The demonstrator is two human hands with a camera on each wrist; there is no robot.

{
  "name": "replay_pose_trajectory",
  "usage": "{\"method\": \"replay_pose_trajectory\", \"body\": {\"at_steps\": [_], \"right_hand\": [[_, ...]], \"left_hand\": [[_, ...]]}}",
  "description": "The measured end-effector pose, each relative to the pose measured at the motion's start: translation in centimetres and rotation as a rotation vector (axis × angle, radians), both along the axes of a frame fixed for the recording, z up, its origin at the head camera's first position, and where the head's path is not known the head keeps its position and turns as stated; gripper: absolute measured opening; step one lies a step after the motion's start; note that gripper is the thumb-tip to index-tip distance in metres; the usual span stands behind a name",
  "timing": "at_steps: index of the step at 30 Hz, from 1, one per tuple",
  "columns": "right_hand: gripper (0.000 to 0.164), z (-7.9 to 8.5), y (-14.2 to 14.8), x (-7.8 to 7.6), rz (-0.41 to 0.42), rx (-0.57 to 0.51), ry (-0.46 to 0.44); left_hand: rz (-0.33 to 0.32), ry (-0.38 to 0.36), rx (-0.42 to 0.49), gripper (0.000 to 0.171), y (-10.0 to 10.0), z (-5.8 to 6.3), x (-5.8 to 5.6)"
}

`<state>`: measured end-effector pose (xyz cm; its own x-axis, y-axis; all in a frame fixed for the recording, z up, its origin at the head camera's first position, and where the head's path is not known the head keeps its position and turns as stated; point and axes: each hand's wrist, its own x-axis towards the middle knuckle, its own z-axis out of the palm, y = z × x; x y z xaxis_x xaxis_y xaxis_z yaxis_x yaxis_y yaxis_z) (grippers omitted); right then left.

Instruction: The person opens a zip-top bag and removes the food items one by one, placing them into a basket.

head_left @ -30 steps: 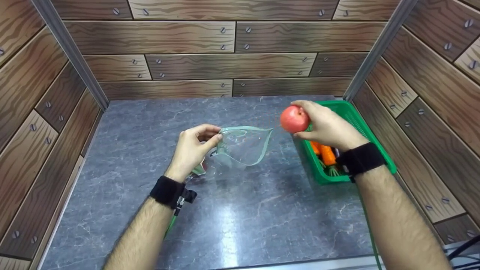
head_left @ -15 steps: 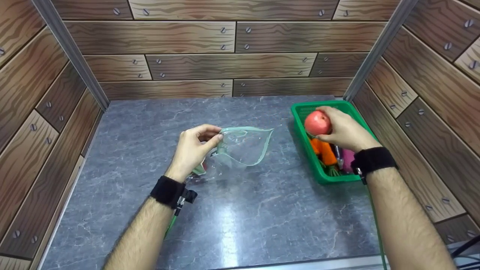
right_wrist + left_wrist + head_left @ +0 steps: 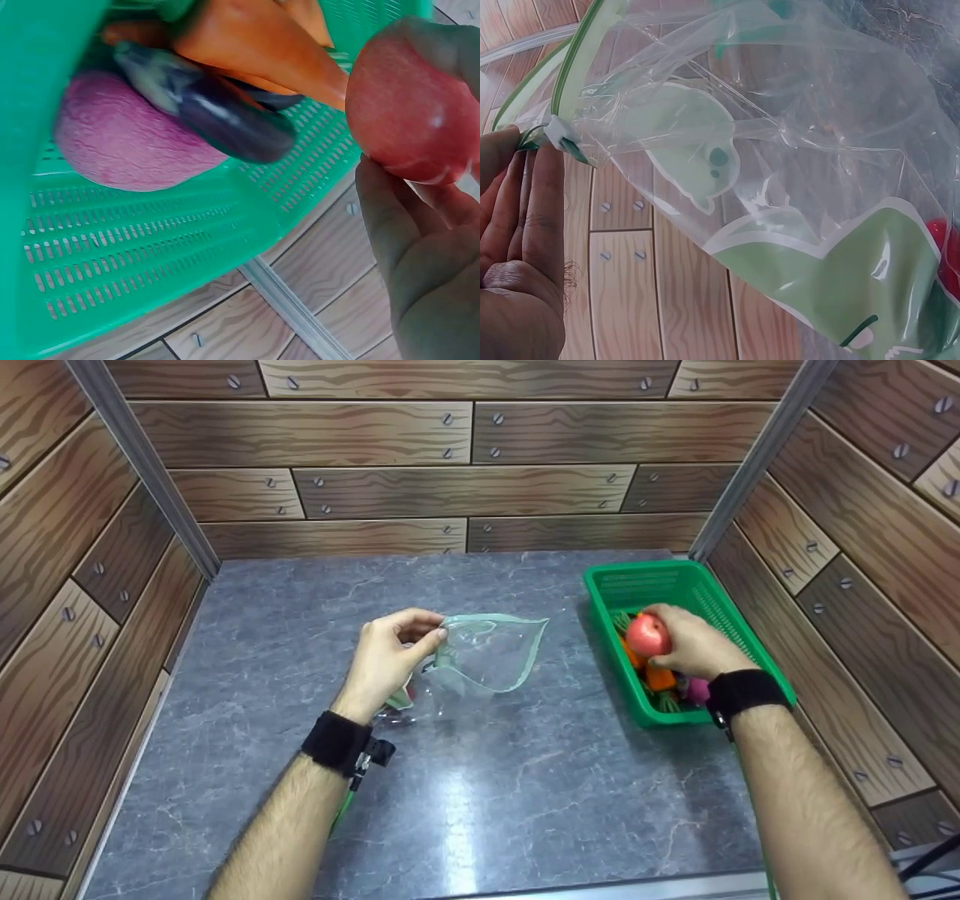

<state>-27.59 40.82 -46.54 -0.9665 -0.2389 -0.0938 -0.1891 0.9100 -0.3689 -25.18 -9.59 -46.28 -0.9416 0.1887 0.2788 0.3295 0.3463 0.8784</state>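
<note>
My left hand point(image 3: 386, 656) pinches the top corner of a clear slider zip bag point(image 3: 491, 656), beside the white slider point(image 3: 557, 132). The bag's green-edged mouth gapes toward the right, and its body with a green cartoon print point(image 3: 825, 266) hangs over the table. A red patch point(image 3: 946, 255) shows low at the bag's edge. On the right, my right hand point(image 3: 697, 641) holds a red apple point(image 3: 646, 635) between thumb and fingers, low inside the green basket point(image 3: 639, 714). Orange carrots point(image 3: 660, 676), a dark eggplant point(image 3: 232, 124) and a pink-purple root vegetable point(image 3: 127, 142) lie beneath and beside it.
The grey marbled table point(image 3: 480, 780) is enclosed by wood-patterned walls point(image 3: 375, 435) at the back and sides. The basket stands close to the right wall. Black bands point(image 3: 746, 694) with cables are strapped on both wrists.
My right hand has carried the apple rightward from beside the basket's left rim, then down and nearer into the basket. The left hand and bag stay nearly still.
</note>
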Motion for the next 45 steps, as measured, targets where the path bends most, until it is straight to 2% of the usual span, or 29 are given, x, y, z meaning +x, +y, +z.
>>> {"method": "replay_pose_trajectory", "body": {"at_steps": [7,12,21,27,30,35,45], "right_hand": [[0.088,-1.4,0.0,0.2,-0.007,0.043,-0.048],[0.085,-1.9,-0.2,0.4,-0.008,0.066,-0.077],[0.082,-1.8,-0.3,0.7,0.012,0.07,-0.103],[0.081,-0.9,-0.9,0.4,0.022,0.073,-0.105],[0.077,-0.1,-1.5,0.4,0.031,0.067,-0.068],[0.062,1.3,-3.6,0.5,0.08,0.066,0.066],[0.055,4.4,-9.2,1.7,0.187,0.038,0.205]], "left_hand": [[-0.002,0.007,0.01,0.02,0.0,0.1,0.0],[-0.001,0.007,0.011,0.021,0.0,0.1,0.1],[0.0,0.013,0.002,0.021,0.0,0.0,0.1],[-0.001,0.011,-0.005,0.021,0.0,0.0,0.1],[-0.001,0.009,-0.003,0.021,0.0,0.0,0.1],[-0.002,0.008,0.006,0.021,0.1,-0.1,0.0],[0.001,0.006,0.005,0.02,0.2,0.0,0.1]]}}
